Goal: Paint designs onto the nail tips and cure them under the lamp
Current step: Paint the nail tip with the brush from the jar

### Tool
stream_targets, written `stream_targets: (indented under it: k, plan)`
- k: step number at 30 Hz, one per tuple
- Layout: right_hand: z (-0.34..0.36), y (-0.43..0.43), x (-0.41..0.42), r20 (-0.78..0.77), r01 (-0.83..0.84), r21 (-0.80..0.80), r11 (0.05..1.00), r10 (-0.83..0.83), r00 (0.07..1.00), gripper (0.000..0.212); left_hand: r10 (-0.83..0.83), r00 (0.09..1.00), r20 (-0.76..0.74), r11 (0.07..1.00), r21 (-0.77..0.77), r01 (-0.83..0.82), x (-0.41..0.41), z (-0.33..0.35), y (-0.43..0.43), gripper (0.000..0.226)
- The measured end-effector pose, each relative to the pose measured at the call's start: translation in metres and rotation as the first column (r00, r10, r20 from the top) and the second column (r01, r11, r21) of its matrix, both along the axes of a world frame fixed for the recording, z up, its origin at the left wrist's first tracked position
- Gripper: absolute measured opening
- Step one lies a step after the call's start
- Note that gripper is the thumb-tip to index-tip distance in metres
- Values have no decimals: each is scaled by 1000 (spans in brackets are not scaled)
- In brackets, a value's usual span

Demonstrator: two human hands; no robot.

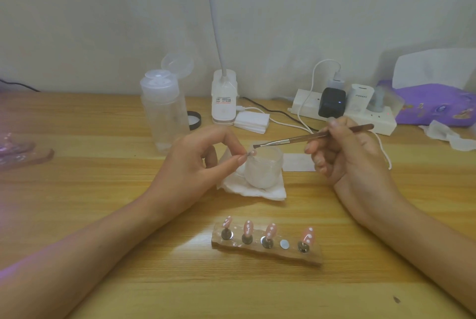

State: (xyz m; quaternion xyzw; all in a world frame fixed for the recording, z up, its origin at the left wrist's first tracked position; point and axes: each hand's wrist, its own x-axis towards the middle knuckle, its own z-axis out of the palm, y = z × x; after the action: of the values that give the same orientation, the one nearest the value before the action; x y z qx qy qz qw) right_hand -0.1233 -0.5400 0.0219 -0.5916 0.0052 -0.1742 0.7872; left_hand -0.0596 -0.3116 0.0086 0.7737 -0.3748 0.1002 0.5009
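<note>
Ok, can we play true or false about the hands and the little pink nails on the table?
1. The right hand holds a brush. True.
2. The wooden holder carries five painted nail tips. False: it carries four, and one round spot is bare.
3. The left hand pinches a single nail tip right at the brush's end. True.
4. The clear bottle has its lid closed. False: the lid is flipped open.
</note>
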Motion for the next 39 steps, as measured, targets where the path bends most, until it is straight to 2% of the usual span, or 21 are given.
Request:
stream_targets:
  k: [7,12,17,21,26,30,34,39]
  plan:
    - [-2,0,0,-3,9,-83,997,-10,1000,24,-14,1000,-3,1000,-2,13,1,0,0,7]
    - [-1,0,0,21,43,-30,999,-42,999,24,-12,1000,13,1000,7,12,0,0,1,7]
    - [0,3,-2,23,12,-115,993,-10,1000,23,-13,1000,4,1000,-5,13,0,0,1,8]
    - [-2,-1,-1,5,65,-88,994,-65,998,25,-17,1000,9,1000,-6,17,0,0,1,7]
    - [-1,1,-3,54,13,-122,992,-6,999,24,-4,1000,-1,1000,-8,4,-1,0,1,8]
    - [-3,-1,-2,20,76,-125,989,-74,997,27,4,1000,-6,1000,-6,-4,-2,1,1,8]
    - [-3,-1,-3,90,33,-114,993,-23,996,26,19,1000,-4,1000,13,-19,-3,2,0,13]
    - [-6,-2,-1,46,83,-157,984,-77,996,26,24,998,-57,1000,3,-24,-4,2,-1,12]
